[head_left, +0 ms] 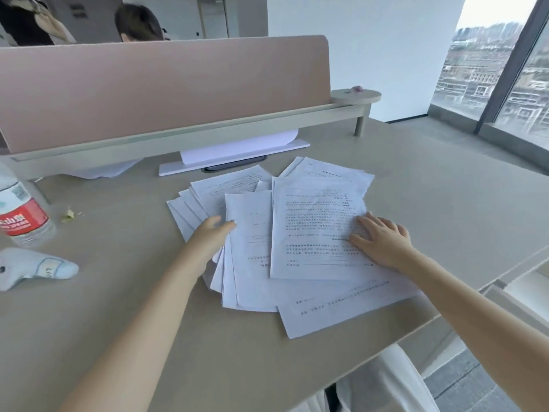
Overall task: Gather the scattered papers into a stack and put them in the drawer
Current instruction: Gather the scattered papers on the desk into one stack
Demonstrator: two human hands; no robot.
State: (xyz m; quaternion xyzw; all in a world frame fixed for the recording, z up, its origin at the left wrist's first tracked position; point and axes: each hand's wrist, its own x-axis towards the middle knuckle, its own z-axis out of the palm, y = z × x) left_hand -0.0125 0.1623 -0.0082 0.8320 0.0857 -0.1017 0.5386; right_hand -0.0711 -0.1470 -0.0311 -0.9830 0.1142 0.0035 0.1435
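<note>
Several printed white papers (309, 227) lie fanned and overlapping in the middle of the beige desk (445, 188). My left hand (208, 236) rests against the left edge of the pile, fingers on the sheets, thumb over one page. Spread flat, my right hand (383, 239) presses on the right side of the top sheet. One sheet (341, 310) sticks out toward the desk's front edge. No drawer shows clearly; a pale unit (523, 292) sits beside the desk at the right.
A water bottle (17, 212) with a red label stands at the far left, a small grey plush toy (32, 267) in front of it. A pink divider (163, 90) with a shelf runs along the back, white sheets (237, 150) under it. Two persons sit beyond.
</note>
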